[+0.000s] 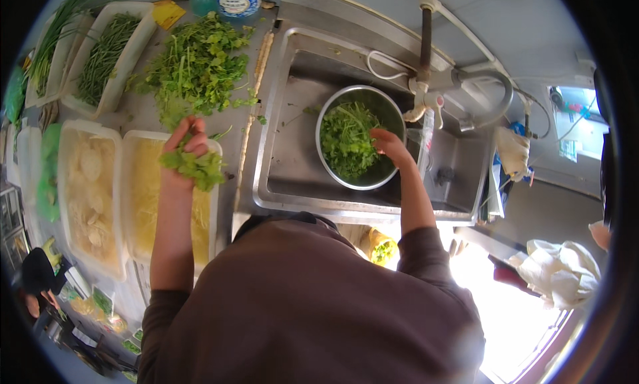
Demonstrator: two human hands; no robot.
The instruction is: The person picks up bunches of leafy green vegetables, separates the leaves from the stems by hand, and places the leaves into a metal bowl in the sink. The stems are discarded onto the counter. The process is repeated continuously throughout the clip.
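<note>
My left hand (183, 152) grips a small bunch of cilantro (202, 170), held over the near edge of the counter between a large pile of cilantro (199, 64) and a tub of yellow shreds in liquid (145, 194). Leaves poke out on both sides of the fist. Over in the sink (287, 149), a round metal pot (392, 109) holds more leafy cilantro (349, 139). My right hand (389, 145) reaches inside the pot's rim, its fingers at the greens. Whether those fingers hold any stems cannot be made out.
A faucet (424, 92) stands behind the pot, beside a second basin (457, 159). Left of the pile are a tub of long green beans (107, 59) and green onions (47, 59). Pale slices soak in another tub (90, 184). Another person (40, 279) is at the far left.
</note>
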